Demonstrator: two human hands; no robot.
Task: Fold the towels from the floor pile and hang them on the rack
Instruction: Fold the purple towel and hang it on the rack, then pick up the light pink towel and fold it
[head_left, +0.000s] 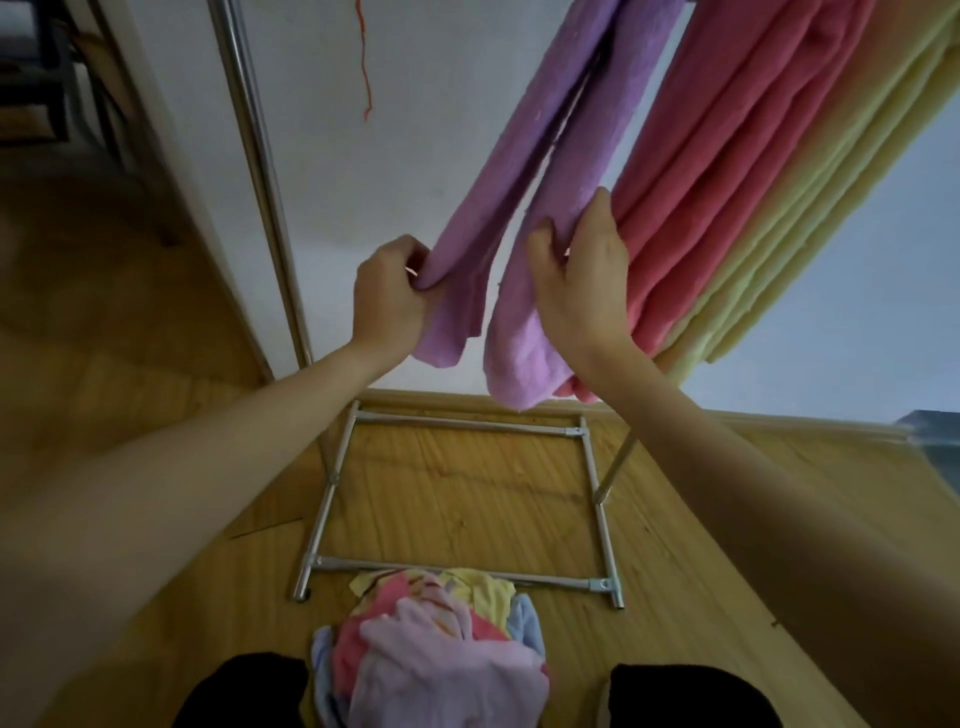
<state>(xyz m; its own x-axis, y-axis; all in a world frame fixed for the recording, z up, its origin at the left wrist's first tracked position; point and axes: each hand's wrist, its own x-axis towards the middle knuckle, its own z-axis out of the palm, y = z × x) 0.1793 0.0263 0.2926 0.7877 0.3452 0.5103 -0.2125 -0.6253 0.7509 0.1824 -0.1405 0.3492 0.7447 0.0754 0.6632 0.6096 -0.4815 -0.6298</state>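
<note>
A purple towel (566, 171) hangs folded over the rack's top bar, its two halves dropping side by side. My left hand (389, 291) grips the lower edge of the left half. My right hand (582, 275) holds the right half near its bottom, thumb in front and fingers along its right side. Beside it on the bar hang several pink towels (727, 166) and several pale yellow towels (831, 197). On the floor below lies the pile of mixed towels (436, 639), pink, yellow, blue and lilac, against the rack's front base bar (457, 571).
The rack's metal base frame (592, 467) forms a square on the wooden floor. An upright steel pole (260, 171) stands at the left by a white wall. A red thread (366, 67) dangles on the wall. My dark-clad knees flank the pile.
</note>
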